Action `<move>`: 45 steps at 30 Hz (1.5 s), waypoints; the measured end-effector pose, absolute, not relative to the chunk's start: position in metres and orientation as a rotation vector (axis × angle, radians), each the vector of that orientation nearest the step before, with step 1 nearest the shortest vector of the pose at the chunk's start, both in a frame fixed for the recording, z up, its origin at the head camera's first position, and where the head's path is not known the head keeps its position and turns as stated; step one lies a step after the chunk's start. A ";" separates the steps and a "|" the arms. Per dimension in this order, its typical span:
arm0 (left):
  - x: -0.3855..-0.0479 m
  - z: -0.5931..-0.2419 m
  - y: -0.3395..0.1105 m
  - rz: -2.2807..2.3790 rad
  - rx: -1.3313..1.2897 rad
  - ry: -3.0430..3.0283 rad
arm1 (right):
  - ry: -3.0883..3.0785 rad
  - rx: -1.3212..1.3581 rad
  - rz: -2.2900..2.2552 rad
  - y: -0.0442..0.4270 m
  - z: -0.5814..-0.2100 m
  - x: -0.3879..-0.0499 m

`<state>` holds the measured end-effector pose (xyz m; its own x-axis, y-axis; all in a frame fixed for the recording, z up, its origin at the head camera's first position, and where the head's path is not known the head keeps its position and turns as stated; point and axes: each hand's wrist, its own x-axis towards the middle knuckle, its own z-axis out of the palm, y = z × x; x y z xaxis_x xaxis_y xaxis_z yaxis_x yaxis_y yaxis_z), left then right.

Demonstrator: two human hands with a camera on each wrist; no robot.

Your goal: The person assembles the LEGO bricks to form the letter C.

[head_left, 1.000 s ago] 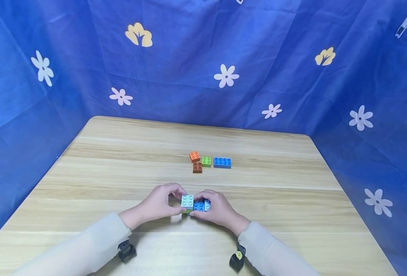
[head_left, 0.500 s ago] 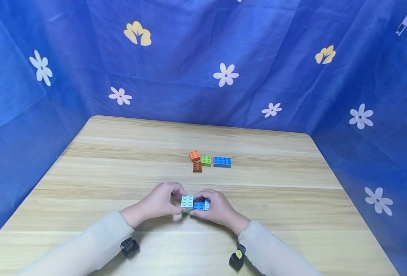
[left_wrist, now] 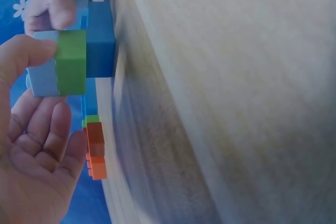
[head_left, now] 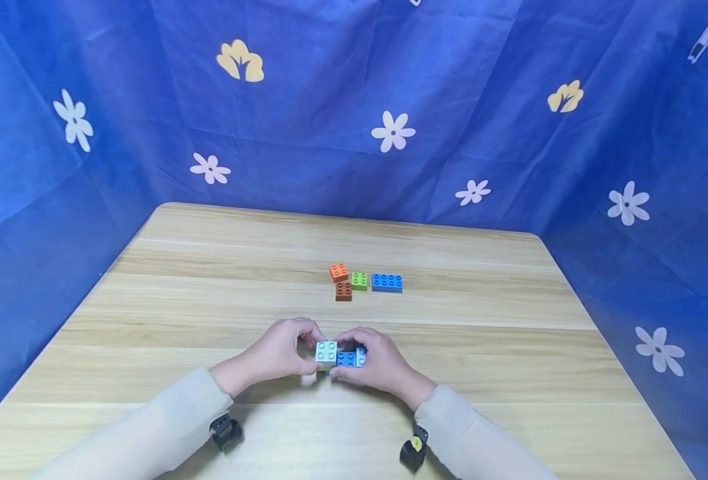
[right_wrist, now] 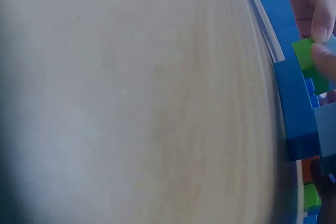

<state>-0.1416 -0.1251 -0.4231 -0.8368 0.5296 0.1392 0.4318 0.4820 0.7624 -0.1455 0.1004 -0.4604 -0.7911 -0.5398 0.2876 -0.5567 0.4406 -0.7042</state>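
Note:
A small block structure stands near the table's front middle. Its blue base brick (head_left: 346, 359) (left_wrist: 100, 40) (right_wrist: 296, 108) lies lowest. On the left end a green brick (left_wrist: 72, 61) carries a light blue brick (head_left: 326, 351) (left_wrist: 44, 66); another light blue brick (head_left: 361, 357) (right_wrist: 328, 129) sits at the right. My left hand (head_left: 276, 357) (left_wrist: 39, 145) pinches the left light blue brick between thumb and fingers. My right hand (head_left: 375, 360) curls round the structure from the right, thumb at the front, its fingertips close to the left stack.
Behind the hands on the wooden table (head_left: 210, 280) lie an orange brick (head_left: 339, 272), a brown brick (head_left: 343, 291), a green brick (head_left: 359, 281) and a long blue brick (head_left: 387, 283). A blue cloth (head_left: 330, 167) with flowers hangs beyond the table edge.
Compared with a second ago, my left wrist has shifted slightly to the right. Both hands keep their hold on the structure, and the loose bricks lie where they were.

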 end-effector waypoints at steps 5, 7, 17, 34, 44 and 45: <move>-0.142 -0.423 -0.125 1.260 0.850 2.623 | -2.559 1.025 1.386 0.100 -0.456 -0.146; -0.142 -0.423 -0.125 1.256 0.852 2.626 | -2.547 1.024 1.409 0.100 -0.456 -0.146; -0.145 -0.426 -0.126 1.250 0.904 2.601 | -2.564 0.984 1.431 0.098 -0.457 -0.144; -0.207 -0.437 -0.151 1.210 0.867 2.462 | -2.597 0.963 1.462 0.096 -0.455 -0.144; -0.242 -0.439 -0.142 1.374 0.540 2.686 | -2.611 0.957 1.476 0.097 -0.456 -0.144; -0.244 -0.439 -0.140 1.381 0.508 2.702 | -2.609 0.956 1.477 0.097 -0.455 -0.144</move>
